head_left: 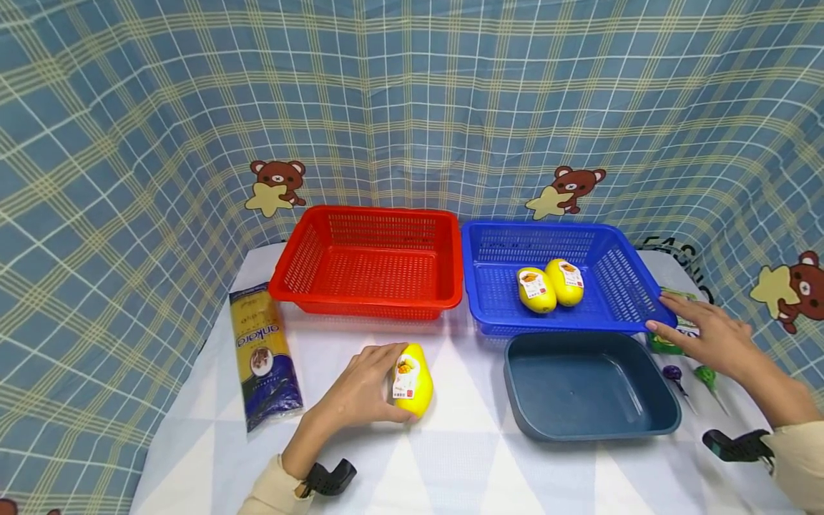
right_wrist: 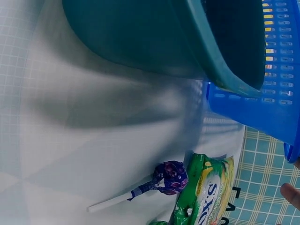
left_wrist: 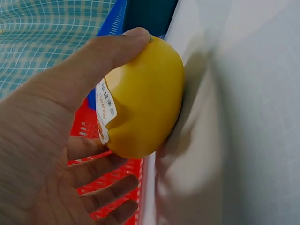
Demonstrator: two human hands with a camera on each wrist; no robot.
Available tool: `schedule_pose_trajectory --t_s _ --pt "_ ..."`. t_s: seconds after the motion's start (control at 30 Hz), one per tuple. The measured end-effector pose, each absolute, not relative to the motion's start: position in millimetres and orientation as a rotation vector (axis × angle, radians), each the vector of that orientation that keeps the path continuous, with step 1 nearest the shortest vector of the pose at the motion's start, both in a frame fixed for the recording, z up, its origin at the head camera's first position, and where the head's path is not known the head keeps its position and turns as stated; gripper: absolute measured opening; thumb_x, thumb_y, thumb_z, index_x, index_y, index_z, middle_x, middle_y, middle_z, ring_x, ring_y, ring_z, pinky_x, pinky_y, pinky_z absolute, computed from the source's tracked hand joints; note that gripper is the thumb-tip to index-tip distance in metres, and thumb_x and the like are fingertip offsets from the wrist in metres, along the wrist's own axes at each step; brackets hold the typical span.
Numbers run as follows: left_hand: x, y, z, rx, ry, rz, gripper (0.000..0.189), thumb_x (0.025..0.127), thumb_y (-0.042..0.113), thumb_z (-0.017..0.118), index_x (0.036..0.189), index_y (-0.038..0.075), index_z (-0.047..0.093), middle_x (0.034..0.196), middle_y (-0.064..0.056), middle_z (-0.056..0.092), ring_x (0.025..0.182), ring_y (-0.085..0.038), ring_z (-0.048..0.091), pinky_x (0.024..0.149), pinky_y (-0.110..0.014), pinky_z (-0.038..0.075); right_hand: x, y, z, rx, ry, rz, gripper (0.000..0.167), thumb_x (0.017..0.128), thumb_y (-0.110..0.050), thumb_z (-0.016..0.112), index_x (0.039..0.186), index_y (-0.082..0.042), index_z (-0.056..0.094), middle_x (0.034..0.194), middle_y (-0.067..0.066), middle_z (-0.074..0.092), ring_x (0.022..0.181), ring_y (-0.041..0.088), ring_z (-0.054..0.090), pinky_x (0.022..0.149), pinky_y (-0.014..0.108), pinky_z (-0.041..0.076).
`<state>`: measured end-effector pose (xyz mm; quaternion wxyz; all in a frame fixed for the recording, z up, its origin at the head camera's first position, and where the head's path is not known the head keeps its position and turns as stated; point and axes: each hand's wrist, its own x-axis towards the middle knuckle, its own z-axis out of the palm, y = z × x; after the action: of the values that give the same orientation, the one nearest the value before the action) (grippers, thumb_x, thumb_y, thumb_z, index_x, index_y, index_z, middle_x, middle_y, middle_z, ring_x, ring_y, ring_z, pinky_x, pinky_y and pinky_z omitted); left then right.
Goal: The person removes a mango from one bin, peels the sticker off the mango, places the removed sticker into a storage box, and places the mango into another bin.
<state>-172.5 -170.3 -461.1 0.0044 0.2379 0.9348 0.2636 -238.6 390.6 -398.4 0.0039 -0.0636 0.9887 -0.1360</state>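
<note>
My left hand holds a yellow mango with a white label at the front middle of the table. In the left wrist view the thumb lies over one end of the mango and the index finger touches the other, while the remaining fingers are spread. My right hand is at the front right corner of the blue basket, its fingers extended over the rim. Only fingertips of that hand show in the right wrist view. Two more labelled mangoes lie side by side inside the blue basket.
A red basket stands left of the blue one. In front of the blue basket is a dark teal tub. An ankara pasta packet lies at left. A green packet, purple lollipop and green lollipop lie at right.
</note>
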Motion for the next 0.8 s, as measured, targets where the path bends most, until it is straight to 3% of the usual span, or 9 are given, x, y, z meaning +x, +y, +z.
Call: schedule_pose_trajectory --t_s 0.17,0.33,0.5,0.7,0.8 --pt "-174 -171 -464 0.749 2.927 0.820 0.115 0.059 0.060 0.089 0.152 0.010 0.042 0.149 -0.006 0.048 0.128 -0.028 0.046 0.107 -0.050 0.037 -236 386 -399 -0.266 3.147 -0.416 0.075 0.097 -0.047 0.063 0.147 0.004 0.040 0.142 0.040 0.038 0.131 0.062 0.021 0.087 0.087 0.014" --pt "-176 -172 -470 0.791 2.937 0.821 0.116 0.060 0.063 0.087 0.153 0.013 0.040 0.148 -0.003 0.048 0.129 -0.026 0.045 0.109 -0.049 0.035 -228 367 -391 -0.402 3.260 -0.442 0.062 0.095 -0.039 0.068 0.137 0.004 0.054 0.133 0.038 0.050 0.124 0.058 0.035 0.085 0.076 0.022" --pt "-177 -175 -477 0.832 2.965 0.848 0.115 0.061 0.065 0.086 0.154 0.015 0.040 0.148 0.000 0.047 0.130 -0.023 0.043 0.108 -0.047 0.036 -217 329 -370 -0.528 3.332 -0.531 0.047 0.095 -0.030 0.071 0.129 0.000 0.062 0.127 0.033 0.058 0.118 0.056 0.046 0.091 0.076 0.035" --pt "-175 -176 -486 0.862 2.997 0.914 0.114 0.061 0.065 0.085 0.154 0.017 0.040 0.147 0.002 0.047 0.130 -0.021 0.042 0.106 -0.046 0.037 -202 279 -351 -0.754 3.324 -0.671 0.042 0.089 -0.022 0.077 0.127 -0.005 0.066 0.124 0.023 0.064 0.115 0.047 0.055 0.080 0.067 0.049" --pt "-176 -174 -489 0.866 3.018 0.941 0.114 0.060 0.067 0.085 0.153 0.017 0.042 0.144 0.003 0.049 0.129 -0.020 0.042 0.104 -0.046 0.039 -195 256 -348 -0.818 3.276 -0.730 0.041 0.089 -0.019 0.078 0.126 -0.007 0.067 0.124 0.018 0.066 0.116 0.042 0.057 0.082 0.062 0.051"
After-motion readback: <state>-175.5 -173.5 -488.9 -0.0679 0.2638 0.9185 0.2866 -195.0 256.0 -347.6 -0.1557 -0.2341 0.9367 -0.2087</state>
